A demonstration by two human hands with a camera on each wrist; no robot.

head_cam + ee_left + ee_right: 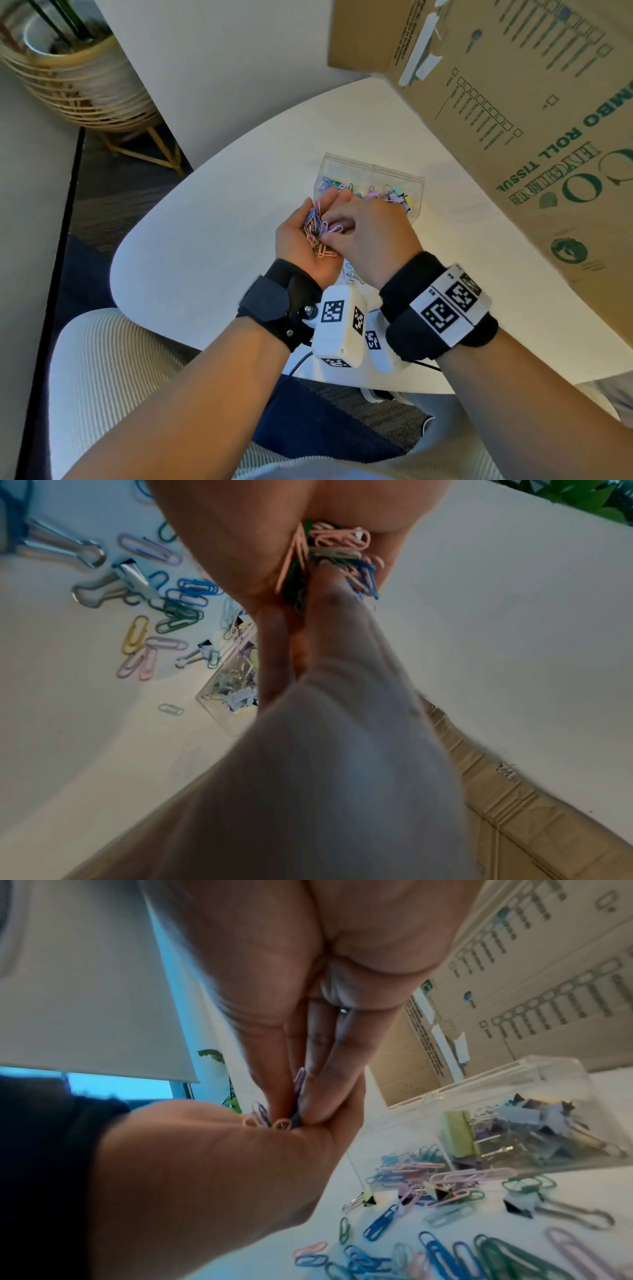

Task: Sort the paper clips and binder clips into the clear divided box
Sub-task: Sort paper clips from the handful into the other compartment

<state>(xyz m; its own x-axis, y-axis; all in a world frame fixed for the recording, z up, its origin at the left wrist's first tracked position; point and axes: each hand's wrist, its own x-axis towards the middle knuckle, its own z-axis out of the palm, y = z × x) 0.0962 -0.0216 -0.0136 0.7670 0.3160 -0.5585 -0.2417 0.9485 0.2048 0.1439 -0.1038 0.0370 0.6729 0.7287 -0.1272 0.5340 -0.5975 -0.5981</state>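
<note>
1. Our left hand (301,240) is cupped palm-up above the white table (212,219), its fingers curled round a heap of coloured paper clips (317,228) — pink, blue and green ones among them.
2. Our right hand (370,236) reaches into that palm from the right, its fingertips (308,1096) pinching a clip out of the heap; the wrist view is blurred, so we think it is a lilac one.
3. The clear divided box (373,168) sits on the table just beyond both hands. Paper clips lie in its section nearer our left hand, binder clips (534,1129) in the section nearer our right.
4. Under our hands and on the near side of the box, loose paper clips (441,1250) and a few small binder clips (435,1191) are scattered on the table.
5. A large cardboard carton (534,113) stands to the right of our right hand — well apart from the box.
</note>
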